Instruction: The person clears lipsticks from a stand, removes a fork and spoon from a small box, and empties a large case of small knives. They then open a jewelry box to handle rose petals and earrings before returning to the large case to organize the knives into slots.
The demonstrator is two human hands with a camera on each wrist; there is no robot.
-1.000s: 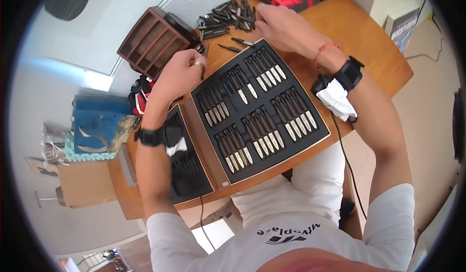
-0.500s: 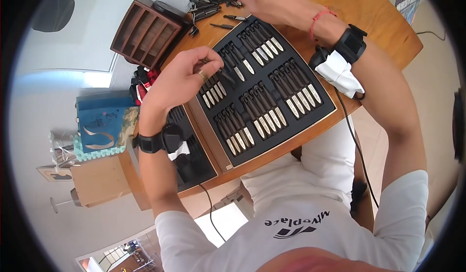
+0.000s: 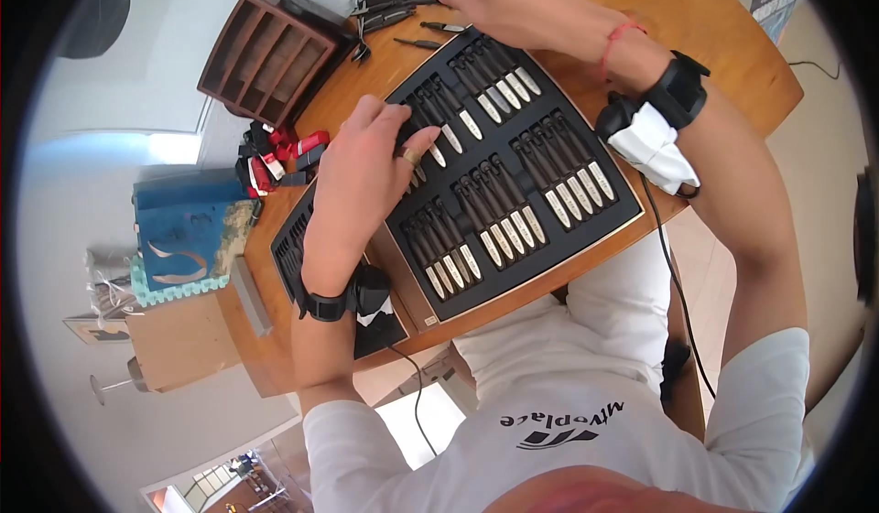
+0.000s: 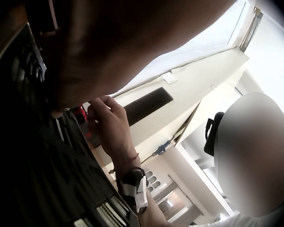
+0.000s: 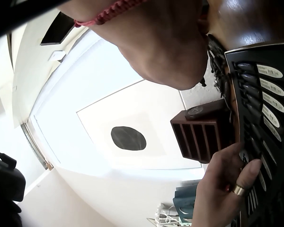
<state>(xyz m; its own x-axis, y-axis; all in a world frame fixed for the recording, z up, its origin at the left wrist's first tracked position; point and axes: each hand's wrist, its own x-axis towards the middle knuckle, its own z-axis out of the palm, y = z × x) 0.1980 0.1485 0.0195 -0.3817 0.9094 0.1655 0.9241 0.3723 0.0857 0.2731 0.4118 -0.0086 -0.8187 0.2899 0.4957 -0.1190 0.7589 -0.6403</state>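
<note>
A black-lined case (image 3: pixel 540 238) holds rows of slim dark tools (image 3: pixel 499 202) with pale labelled ends. Over its upper left part, my left hand (image 3: pixel 362 170) pinches one such slim tool (image 3: pixel 436 151) in the row, thumb across it. The right wrist view shows the same left hand (image 5: pixel 222 182), with a gold ring, thumb and fingertips meeting at the slots. My right hand (image 3: pixel 522 0) is at the loose pile of dark tools (image 3: pixel 389 0) beyond the case, fingers curled. I cannot tell whether it grips one; its fingertips are partly out of frame.
A brown wooden compartment box (image 3: pixel 270 60) stands left of the pile. Two loose tools (image 3: pixel 419 44) lie beyond the case. Red and black items (image 3: pixel 265 161) and a blue box (image 3: pixel 188 225) sit left. The case's other half (image 3: pixel 291 248) lies partly under my left arm.
My left hand has come from beside the wooden box to the case with a slim tool, now lying in the upper middle row. My right hand stays at the pile. The view has shifted slightly.
</note>
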